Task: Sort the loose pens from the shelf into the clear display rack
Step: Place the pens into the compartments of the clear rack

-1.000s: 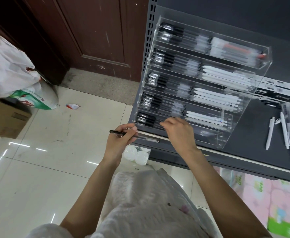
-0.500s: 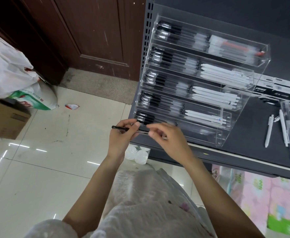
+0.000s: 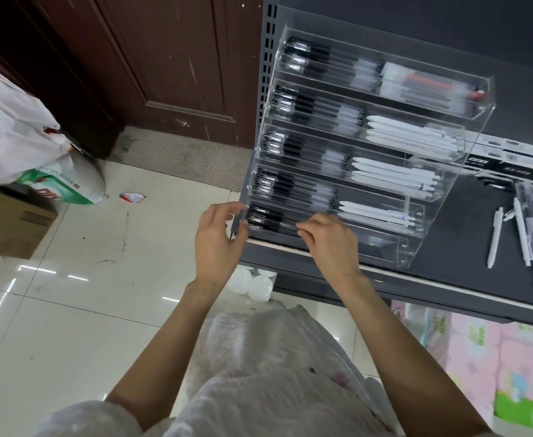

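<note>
Most rack [image 3: 416, 241] tiers are filling; the right hand [image 3: 331, 241] is pinching a black pen [image 3: 285, 224] into the bottom tier, the left hand [image 3: 217, 238] is hanging loosely curled, and loose pens [image 3: 523, 234] are waiting at three o'clock on the shelf [image 3: 466, 247].

The dark grey shelf [image 3: 466, 247] carries the clear display rack [image 3: 413, 250], loose white and blue pens [image 3: 494, 237], and black-and-white boxes [image 3: 517, 165].

A shop: a dark metal retail shelf [image 3: 466, 260] carries a clear display rack [image 3: 416, 241] of pens, with packaged tissue packs [image 3: 485, 351] stocked below.
</note>
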Demonstrator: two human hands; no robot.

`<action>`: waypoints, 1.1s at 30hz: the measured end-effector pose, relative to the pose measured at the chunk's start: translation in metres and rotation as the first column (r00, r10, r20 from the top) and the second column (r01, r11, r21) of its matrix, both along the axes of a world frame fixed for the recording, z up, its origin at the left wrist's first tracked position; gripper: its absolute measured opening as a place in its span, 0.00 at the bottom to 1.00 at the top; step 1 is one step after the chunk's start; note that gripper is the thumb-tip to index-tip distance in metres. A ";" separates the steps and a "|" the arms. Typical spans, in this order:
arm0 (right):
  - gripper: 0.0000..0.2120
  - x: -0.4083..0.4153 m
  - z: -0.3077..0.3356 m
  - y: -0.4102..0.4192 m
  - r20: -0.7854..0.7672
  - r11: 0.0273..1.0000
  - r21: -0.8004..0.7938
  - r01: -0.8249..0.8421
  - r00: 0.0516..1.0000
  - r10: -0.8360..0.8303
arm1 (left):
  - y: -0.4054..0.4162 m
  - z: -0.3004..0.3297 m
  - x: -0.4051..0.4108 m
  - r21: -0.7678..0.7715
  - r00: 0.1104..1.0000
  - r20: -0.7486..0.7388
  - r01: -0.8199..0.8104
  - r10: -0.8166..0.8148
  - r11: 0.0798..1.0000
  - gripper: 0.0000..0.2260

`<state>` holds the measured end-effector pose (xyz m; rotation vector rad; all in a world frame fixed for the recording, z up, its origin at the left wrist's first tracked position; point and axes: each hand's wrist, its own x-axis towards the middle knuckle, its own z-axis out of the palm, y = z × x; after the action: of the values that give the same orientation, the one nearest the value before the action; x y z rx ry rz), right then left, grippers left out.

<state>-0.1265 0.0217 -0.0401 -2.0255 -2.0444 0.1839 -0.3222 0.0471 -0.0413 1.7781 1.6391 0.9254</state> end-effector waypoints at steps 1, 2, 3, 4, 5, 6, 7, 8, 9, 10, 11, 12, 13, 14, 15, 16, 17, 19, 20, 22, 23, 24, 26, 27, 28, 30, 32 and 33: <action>0.03 -0.001 -0.001 0.002 0.029 1.000 -0.006 0.007 1.000 -0.006 | 0.001 -0.002 0.001 0.063 0.993 -0.075 0.100 -0.095 0.993 0.11; 0.03 -0.003 -0.002 0.003 0.062 1.000 -0.014 0.015 0.998 -0.014 | 0.002 -0.004 0.003 0.101 0.970 -0.140 0.212 -0.197 0.972 0.12; 0.04 -0.004 -0.002 0.004 0.098 1.000 -0.022 0.018 0.995 -0.016 | 0.003 -0.006 0.006 0.121 0.934 -0.201 0.324 -0.296 0.938 0.12; 0.06 -0.005 -0.002 0.005 0.135 1.000 -0.025 0.014 0.991 -0.010 | 0.004 -0.008 0.010 0.127 0.887 -0.266 0.421 -0.378 0.898 0.12; 0.07 -0.006 -0.001 0.006 0.169 1.000 -0.024 0.012 0.986 -0.007 | 0.006 -0.011 0.013 0.117 0.835 -0.341 0.494 -0.433 0.861 0.13; 0.09 -0.007 -0.001 0.008 0.198 1.000 -0.023 0.015 0.980 -0.010 | 0.007 -0.014 0.016 0.091 0.782 -0.422 0.541 -0.459 0.836 0.14; 0.10 -0.008 -0.001 0.009 0.223 1.000 -0.021 0.022 0.975 -0.017 | 0.009 -0.017 0.018 0.058 0.731 -0.500 0.563 -0.464 0.824 0.16; 0.11 -0.008 -0.001 0.010 0.246 0.999 -0.019 0.031 0.969 -0.025 | 0.010 -0.019 0.019 0.028 0.688 -0.563 0.569 -0.457 0.822 0.17; 0.11 -0.009 -0.001 0.011 0.262 0.999 -0.022 0.037 0.964 -0.030 | 0.011 -0.020 0.020 0.011 0.660 -0.604 0.567 -0.447 0.824 0.18; 0.12 -0.010 -0.001 0.011 0.271 0.999 -0.024 0.041 0.962 -0.033 | 0.011 -0.020 0.020 0.002 0.643 -0.629 0.564 -0.437 0.826 0.18; 0.12 -0.011 -0.001 0.011 0.269 0.999 -0.022 0.040 0.963 -0.032 | 0.011 -0.019 0.020 -0.003 0.630 -0.648 0.561 -0.429 0.828 0.19; 0.12 -0.011 -0.001 0.010 0.256 0.999 -0.017 0.034 0.966 -0.029 | 0.011 -0.018 0.021 -0.002 0.620 -0.662 0.560 -0.420 0.828 0.19; 0.12 -0.010 -0.001 0.009 0.236 0.999 -0.012 0.031 0.971 -0.028 | 0.011 -0.017 0.022 -0.001 0.614 -0.671 0.561 -0.416 0.828 0.19; 0.13 -0.010 -0.002 0.009 0.223 0.999 -0.007 0.034 0.974 -0.031 | 0.010 -0.017 0.023 -0.002 0.612 -0.674 0.559 -0.414 0.829 0.19; 0.13 -0.009 -0.003 0.008 0.225 0.999 -0.003 0.039 0.974 -0.038 | 0.010 -0.016 0.024 -0.005 0.612 -0.675 0.556 -0.413 0.831 0.20; 0.14 -0.009 -0.004 0.008 0.232 0.999 0.000 0.044 0.972 -0.043 | 0.010 -0.016 0.025 -0.008 0.614 -0.674 0.549 -0.410 0.836 0.20; 0.14 -0.009 -0.005 0.007 0.223 0.999 0.003 0.049 0.974 -0.048 | 0.010 -0.015 0.025 -0.005 0.620 -0.672 0.542 -0.404 0.840 0.20; 0.12 -0.007 -0.002 0.002 0.124 0.999 0.037 0.031 0.992 -0.036 | 0.011 -0.010 0.027 0.020 0.648 -0.650 0.537 -0.397 0.844 0.17; 0.10 -0.004 0.002 -0.001 0.047 0.998 0.068 0.019 0.999 -0.023 | 0.011 -0.005 0.029 0.044 0.672 -0.624 0.539 -0.398 0.841 0.16; 0.09 0.004 0.017 -0.012 -0.071 0.997 0.082 0.001 0.997 0.005 | 0.010 0.013 0.039 0.103 0.727 -0.550 0.547 -0.411 0.831 0.15; 0.09 0.010 0.026 -0.019 -0.106 0.997 0.076 -0.001 0.994 0.009 | 0.010 0.025 0.046 0.134 0.747 -0.511 0.557 -0.425 0.820 0.15; 0.09 0.019 0.032 -0.027 -0.133 0.997 0.069 0.019 0.991 -0.010 | 0.009 0.037 0.055 0.172 0.762 -0.475 0.570 -0.439 0.803 0.15; 0.10 0.041 0.043 -0.046 -0.177 0.986 0.095 0.139 0.977 -0.121 | 0.007 0.057 0.078 0.258 0.785 -0.387 0.595 -0.483 0.761 0.15; 0.10 0.056 0.045 -0.058 -0.199 0.968 0.123 0.220 0.961 -0.193 | 0.005 0.067 0.091 0.288 0.788 -0.321 0.609 -0.525 0.739 0.15; 0.09 0.071 0.047 -0.070 -0.225 0.943 0.141 0.301 0.937 -0.266 | 0.002 0.074 0.105 0.306 0.776 -0.249 0.631 -0.579 0.713 0.14; 0.09 0.105 0.048 -0.095 -0.293 0.879 0.138 0.457 0.866 -0.405 | -0.005 0.087 0.135 0.307 0.722 -0.136 0.682 -0.678 0.664 0.13; 0.09 0.141 0.047 -0.116 -0.350 0.804 0.122 0.582 0.783 -0.514 | -0.014 0.094 0.166 0.230 0.668 -0.067 0.733 -0.741 0.640 0.13; 0.09 0.159 0.046 -0.125 -0.360 0.771 0.121 0.625 0.751 -0.553 | -0.020 0.094 0.182 0.168 0.647 -0.033 0.755 -0.762 0.634 0.13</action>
<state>0.0329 -0.1037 0.0061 -2.2105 -1.0968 0.1108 -0.1398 0.0275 0.0531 2.2515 0.6189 0.6753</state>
